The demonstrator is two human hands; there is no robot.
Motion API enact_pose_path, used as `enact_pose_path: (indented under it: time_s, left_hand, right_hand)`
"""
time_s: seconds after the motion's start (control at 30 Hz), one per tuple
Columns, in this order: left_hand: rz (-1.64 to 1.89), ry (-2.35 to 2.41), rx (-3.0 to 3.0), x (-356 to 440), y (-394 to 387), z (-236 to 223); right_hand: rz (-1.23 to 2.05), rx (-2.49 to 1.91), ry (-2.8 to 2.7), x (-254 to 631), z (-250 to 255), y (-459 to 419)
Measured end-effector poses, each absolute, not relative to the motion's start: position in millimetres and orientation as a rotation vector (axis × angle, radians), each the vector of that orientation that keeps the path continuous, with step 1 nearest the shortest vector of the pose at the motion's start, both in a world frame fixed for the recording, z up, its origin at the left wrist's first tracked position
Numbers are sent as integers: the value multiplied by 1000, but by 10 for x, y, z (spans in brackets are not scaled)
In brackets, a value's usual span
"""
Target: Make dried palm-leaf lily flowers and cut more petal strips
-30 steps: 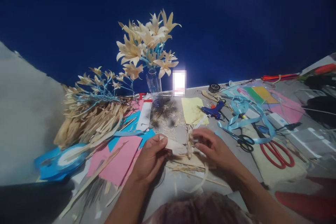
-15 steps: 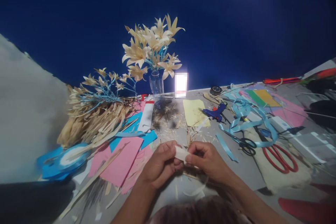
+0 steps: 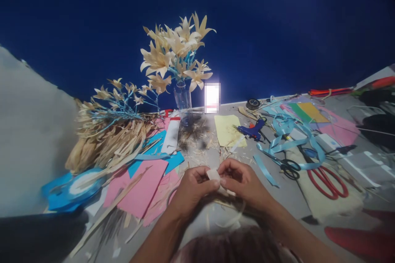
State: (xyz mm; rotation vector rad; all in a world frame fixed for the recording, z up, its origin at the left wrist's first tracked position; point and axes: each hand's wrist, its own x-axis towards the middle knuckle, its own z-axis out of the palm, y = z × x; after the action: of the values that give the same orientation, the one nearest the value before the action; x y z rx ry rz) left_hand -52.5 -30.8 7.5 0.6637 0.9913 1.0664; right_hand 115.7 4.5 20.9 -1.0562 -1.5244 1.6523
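Note:
My left hand [image 3: 193, 191] and my right hand [image 3: 243, 183] meet over the table, low in the middle of the view. Both pinch one small pale strip of husk [image 3: 212, 174] between thumbs and fingertips. Loose husk strips [image 3: 226, 205] lie on the table just under my hands. A clear vase [image 3: 182, 104] with cream husk flowers [image 3: 175, 55] on blue stems stands behind them.
A heap of dry husks and flower stems [image 3: 108, 131] lies at the left, above pink paper [image 3: 138, 189] and a blue tape roll [image 3: 72, 187]. Yellow paper [image 3: 228, 130], a blue glue gun [image 3: 251, 130], blue ribbon [image 3: 290, 139], black scissors [image 3: 288, 167] and red scissors [image 3: 328, 181] lie to the right.
My hands have come together and lifted the pale husk piece off the table, the right hand leaving the tuft of strips it was touching. The view has shifted slightly.

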Motion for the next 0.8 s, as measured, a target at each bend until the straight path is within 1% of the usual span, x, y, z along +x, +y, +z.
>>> enact_pose_path:
  time_s: [0.13, 0.4, 0.53, 0.63, 0.77, 0.8]
  left_hand:
    - [1040, 974, 641, -523, -307, 74]
    - [1039, 1144, 713, -513, -325, 17]
    - [1026, 1188, 777, -484, -321, -46]
    - [1014, 1129, 780, -480, -321, -67]
    - [941, 812, 843, -584, -396, 100]
    - [916, 689, 887, -633, -425, 173]
  right_hand:
    - [1658, -1076, -1531, 1154, 223, 33]
    - [1591, -1099, -1615, 1123, 236, -1]
    - [1446, -1169, -1714, 1129, 227, -26]
    - [1317, -1210, -1871, 1122, 201, -42]
    - [947, -1350, -1937, 1131, 96, 48]
    - [909, -1397, -1900, 1151, 64, 91]
